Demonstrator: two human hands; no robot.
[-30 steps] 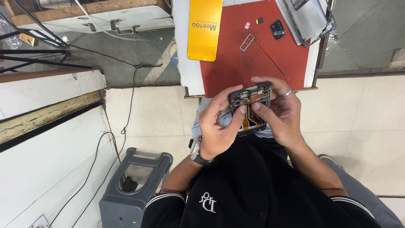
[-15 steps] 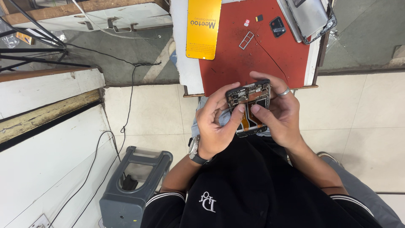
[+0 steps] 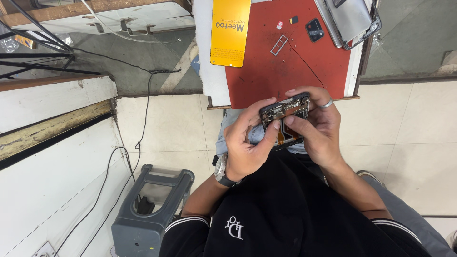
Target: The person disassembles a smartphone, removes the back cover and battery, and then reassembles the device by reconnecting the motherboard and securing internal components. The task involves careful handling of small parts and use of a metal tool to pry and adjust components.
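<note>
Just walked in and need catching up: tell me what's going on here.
A seated person holds an opened phone in both hands, its internal parts exposed. The left hand grips one end, the right hand the other, thumbs on the inside. On the red mat beyond lie a yellow box, a small tray frame and a back cover.

Pale tiled floor (image 3: 409, 138) in even light; grey plastic stool (image 3: 147, 209) lower left; black cable (image 3: 138, 143) trailing beside white wall panels (image 3: 52, 104).
</note>
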